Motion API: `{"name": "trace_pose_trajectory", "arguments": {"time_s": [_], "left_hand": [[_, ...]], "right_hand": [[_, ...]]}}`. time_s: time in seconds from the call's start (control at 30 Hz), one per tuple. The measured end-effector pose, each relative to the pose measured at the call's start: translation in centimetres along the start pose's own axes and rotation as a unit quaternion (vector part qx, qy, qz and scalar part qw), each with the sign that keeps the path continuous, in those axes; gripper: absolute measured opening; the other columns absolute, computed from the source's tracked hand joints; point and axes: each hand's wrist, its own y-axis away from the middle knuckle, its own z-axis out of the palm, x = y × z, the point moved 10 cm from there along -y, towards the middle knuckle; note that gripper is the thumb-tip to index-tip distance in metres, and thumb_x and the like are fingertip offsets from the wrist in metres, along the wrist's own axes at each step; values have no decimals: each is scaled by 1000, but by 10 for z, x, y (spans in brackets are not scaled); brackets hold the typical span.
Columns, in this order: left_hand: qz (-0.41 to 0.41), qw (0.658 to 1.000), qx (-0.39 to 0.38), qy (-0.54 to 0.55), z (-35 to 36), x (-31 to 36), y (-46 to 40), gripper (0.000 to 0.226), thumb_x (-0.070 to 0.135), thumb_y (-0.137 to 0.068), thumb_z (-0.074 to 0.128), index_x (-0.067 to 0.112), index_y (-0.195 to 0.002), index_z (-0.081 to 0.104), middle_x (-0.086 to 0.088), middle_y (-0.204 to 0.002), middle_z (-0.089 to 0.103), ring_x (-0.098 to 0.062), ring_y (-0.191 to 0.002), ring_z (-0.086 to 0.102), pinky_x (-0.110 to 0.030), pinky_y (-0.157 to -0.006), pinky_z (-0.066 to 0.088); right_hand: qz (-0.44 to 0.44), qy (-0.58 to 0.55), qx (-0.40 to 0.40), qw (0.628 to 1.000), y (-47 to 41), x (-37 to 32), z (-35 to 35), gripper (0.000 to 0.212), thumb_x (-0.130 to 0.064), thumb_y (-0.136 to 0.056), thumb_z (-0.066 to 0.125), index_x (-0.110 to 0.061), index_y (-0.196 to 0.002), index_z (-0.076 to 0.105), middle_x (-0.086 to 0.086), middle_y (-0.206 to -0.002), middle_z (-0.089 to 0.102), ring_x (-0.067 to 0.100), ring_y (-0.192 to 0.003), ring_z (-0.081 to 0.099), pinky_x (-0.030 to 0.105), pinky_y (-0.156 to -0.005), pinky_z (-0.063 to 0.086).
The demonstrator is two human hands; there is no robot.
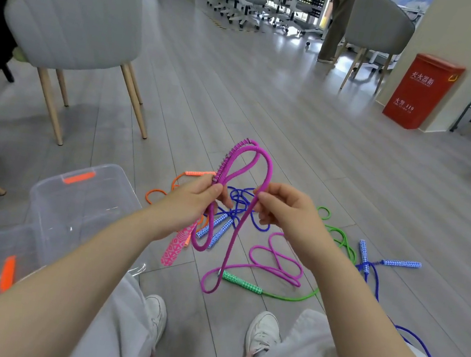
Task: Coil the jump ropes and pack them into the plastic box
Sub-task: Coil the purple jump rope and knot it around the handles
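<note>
Left hand (194,199) and right hand (281,213) both pinching purple rope (266,168) above floor (270,106); box (48,204) left, open.

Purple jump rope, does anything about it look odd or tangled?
Partly. The left hand and right hand hold loops of the purple jump rope, but its tail sprawls in loose loops on the floor, crossing the green rope's handle. No damage shows.

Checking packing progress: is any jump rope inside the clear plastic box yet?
No, the plastic box shows only bare clear walls, with no rope inside.
</note>
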Motion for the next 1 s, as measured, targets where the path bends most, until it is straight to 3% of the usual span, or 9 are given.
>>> {"name": "trace_pose_trajectory", "arguments": {"time_s": [0.07,0.17,0.23,0.4,0.57,0.63,0.77,0.9,1.0], "left_hand": [[12,1000,-18,-9,8,3,2,29,31,-103,38,31,-93,65,12,-95,72,-17,-85,62,-42,-86,52],[24,998,-52,39,24,11,5,25,25,-104,39,29,-99,63,24,-85,70,4,-78,63,-20,-77,51],[18,995,-68,67,32,13,7,24,24,-103,40,31,-104,62,25,-81,70,7,-78,62,-13,-74,49],[27,994,-96,50,42,12,7,22,24,-103,40,26,-108,62,14,-89,70,-2,-90,61,-24,-91,48],[8,992,-69,105,34,2,-1,23,22,-104,39,12,-104,59,8,-76,62,-10,-83,61,-38,-88,47],[5,978,-71,194,34,5,-3,21,17,-104,37,9,-101,56,5,-72,59,-12,-81,64,-33,-84,49],[-9,932,-81,353,28,16,1,21,11,-103,33,6,-100,53,-1,-71,52,-22,-74,59,-30,-71,54],[-11,923,-3,385,-2,10,-8,20,12,-104,33,8,-97,50,3,-63,48,-16,-60,56,-34,-73,52],[-33,934,76,347,-30,-8,-14,22,12,-104,33,9,-92,51,3,-61,47,-13,-54,50,-32,-68,49]], "right_hand": [[-12,-46,-1,999,3,-8,2,11,-5,-95,54,-8,-94,65,3,-71,67,11,-59,58,22,-63,51],[-23,-103,0,994,5,-14,2,13,-3,-96,52,-7,-91,63,3,-70,67,11,-59,60,21,-60,52],[-32,-118,5,993,5,-17,2,13,-3,-97,50,-6,-91,61,3,-70,67,11,-60,61,20,-58,52],[-42,-112,31,992,5,-15,0,9,-6,-98,51,-9,-95,60,1,-74,70,11,-65,61,19,-58,51],[11,-148,114,982,4,10,-5,14,1,-93,50,-11,-99,56,2,-73,70,13,-64,59,20,-54,50],[60,-110,106,986,2,28,3,18,1,-90,51,-12,-100,59,0,-74,72,16,-73,62,20,-63,52],[109,-22,-82,990,6,49,46,26,-21,-98,47,-9,-103,70,13,-96,72,19,-92,69,33,-95,51],[91,117,-117,982,4,51,37,40,-33,-100,43,-7,-85,69,6,-71,63,17,-73,60,39,-89,49],[98,258,-112,955,1,56,7,27,-39,-94,55,-19,-81,68,-7,-63,60,8,-63,55,29,-72,45]]}}
